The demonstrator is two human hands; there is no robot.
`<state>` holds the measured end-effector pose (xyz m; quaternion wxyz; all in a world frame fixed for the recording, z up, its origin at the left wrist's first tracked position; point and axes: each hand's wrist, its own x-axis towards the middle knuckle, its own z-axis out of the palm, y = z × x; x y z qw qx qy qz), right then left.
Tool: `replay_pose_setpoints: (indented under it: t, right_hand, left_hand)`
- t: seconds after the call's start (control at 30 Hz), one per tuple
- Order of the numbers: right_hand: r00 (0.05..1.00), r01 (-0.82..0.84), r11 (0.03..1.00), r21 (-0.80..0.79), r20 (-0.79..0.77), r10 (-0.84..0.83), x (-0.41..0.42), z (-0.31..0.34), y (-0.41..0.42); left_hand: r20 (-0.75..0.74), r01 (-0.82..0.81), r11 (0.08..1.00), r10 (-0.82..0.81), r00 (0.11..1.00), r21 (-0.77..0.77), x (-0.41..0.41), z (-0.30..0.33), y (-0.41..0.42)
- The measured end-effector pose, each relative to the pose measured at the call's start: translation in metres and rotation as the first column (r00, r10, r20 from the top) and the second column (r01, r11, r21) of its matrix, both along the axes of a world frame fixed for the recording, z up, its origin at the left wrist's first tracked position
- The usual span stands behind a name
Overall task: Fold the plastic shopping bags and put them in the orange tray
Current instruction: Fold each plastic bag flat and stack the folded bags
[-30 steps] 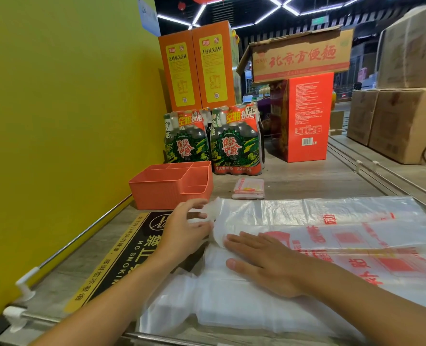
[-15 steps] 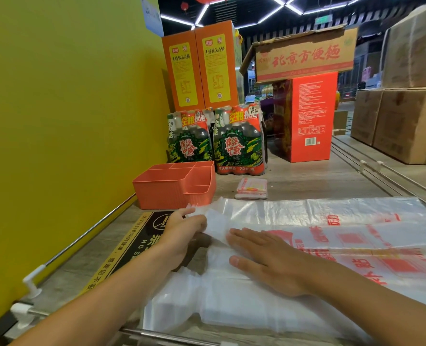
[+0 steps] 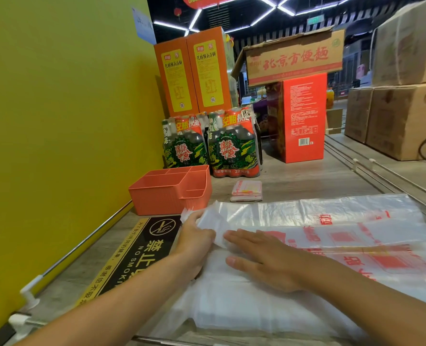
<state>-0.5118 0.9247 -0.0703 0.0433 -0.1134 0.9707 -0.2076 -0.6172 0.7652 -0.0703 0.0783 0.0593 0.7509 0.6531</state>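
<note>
Head view. Bags (image 3: 319, 236): clear plastic with red print, spread flat in a layered pile on the shelf (image 3: 306, 181), running from the near edge out to the right.

Left hand (image 3: 194, 240): fingers curled round the bunched left end of the top bag, holding it lifted slightly off the pile.

Right hand (image 3: 264, 258): released, palm down, fingers straight and together, pressing flat on the bags just right of the left hand. The two hands are nearly touching.

Tray (image 3: 169, 188): orange, with divided compartments, standing behind the left hand against the yellow wall (image 3: 57, 121). No bag can be seen inside it from this angle.

Folded bag (image 3: 246, 191): small flat packet with red print, lying on the shelf just right of the tray, apart from it.

No-smoking sign (image 3: 137, 250): flat on the shelf, under the left forearm.

Behind the tray: two bottle packs (image 3: 212, 148), orange boxes (image 3: 194, 73), a red box (image 3: 301, 116). Brown cartons (image 3: 394, 116) at far right.
</note>
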Motion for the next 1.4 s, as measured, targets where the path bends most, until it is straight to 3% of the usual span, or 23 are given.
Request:
replay_pose_setpoints:
  t: [0.1, 0.2, 0.37, 0.47, 0.6, 0.73, 0.87, 0.97, 1.07, 1.2, 1.27, 1.33, 1.4]
  right_hand:
    - [0.997, 0.040, 0.998, 0.039, -0.067, -0.037, 0.004, 0.010, 0.012]
    - [0.997, 0.082, 0.993, 0.088, -0.013, -0.081, 0.012, 0.018, 0.020]
    - [0.996, 0.051, 0.998, 0.025, 0.073, -0.053, 0.012, 0.015, 0.027]
    - [0.992, 0.057, 0.998, -0.025, 0.116, -0.053, 0.008, 0.014, 0.035]
    - [0.985, 0.107, 0.992, 0.069, 0.130, -0.116, 0.008, 0.024, 0.047]
    - [0.963, 0.238, 0.953, 0.186, 0.083, -0.257, 0.008, 0.036, 0.066]
    - [0.975, 0.203, 0.973, 0.109, 0.074, -0.212, 0.009, 0.036, 0.065]
    - [0.974, 0.132, 0.991, 0.012, 0.183, -0.132, 0.010, 0.031, 0.052]
    - [0.961, 0.089, 0.993, 0.073, 0.256, -0.105, 0.008, 0.025, 0.045]
    - [0.958, 0.089, 0.992, 0.086, 0.264, -0.108, 0.009, 0.026, 0.046]
    - [0.960, 0.091, 0.993, 0.078, 0.257, -0.109, 0.010, 0.028, 0.044]
    - [0.961, 0.097, 0.993, 0.072, 0.251, -0.112, 0.012, 0.029, 0.044]
    - [0.962, 0.102, 0.992, 0.075, 0.248, -0.118, 0.013, 0.031, 0.045]
  left_hand:
    - [-0.079, -0.126, 0.990, 0.121, 0.990, -0.064, 0.002, 0.002, 0.007]
    - [-0.156, -0.153, 0.984, 0.137, 0.978, -0.097, 0.006, 0.003, 0.016]
    - [-0.461, 0.053, 0.967, -0.167, 0.871, -0.249, 0.016, -0.003, 0.025]
    - [-0.529, 0.106, 0.904, -0.334, 0.780, -0.414, 0.011, -0.015, 0.026]
    - [-0.466, 0.125, 0.731, -0.547, 0.695, -0.671, 0.004, -0.024, 0.028]
    - [-0.341, 0.218, 0.582, -0.696, 0.632, -0.783, 0.006, -0.025, 0.027]
    - [-0.186, 0.226, 0.367, -0.805, 0.563, -0.902, 0.007, -0.025, 0.025]
    - [-0.137, 0.234, 0.308, -0.826, 0.547, -0.922, 0.006, -0.025, 0.025]
    - [-0.094, 0.241, 0.287, -0.802, 0.590, -0.927, 0.009, -0.021, 0.025]
    - [-0.112, 0.199, 0.356, -0.688, 0.717, -0.913, 0.010, -0.013, 0.017]
    - [-0.203, 0.219, 0.519, -0.637, 0.743, -0.826, 0.008, -0.012, 0.015]
    - [-0.243, 0.372, 0.762, -0.556, 0.795, -0.530, 0.006, -0.009, 0.017]
    - [-0.244, 0.374, 0.894, -0.430, 0.869, -0.246, 0.007, -0.004, 0.022]
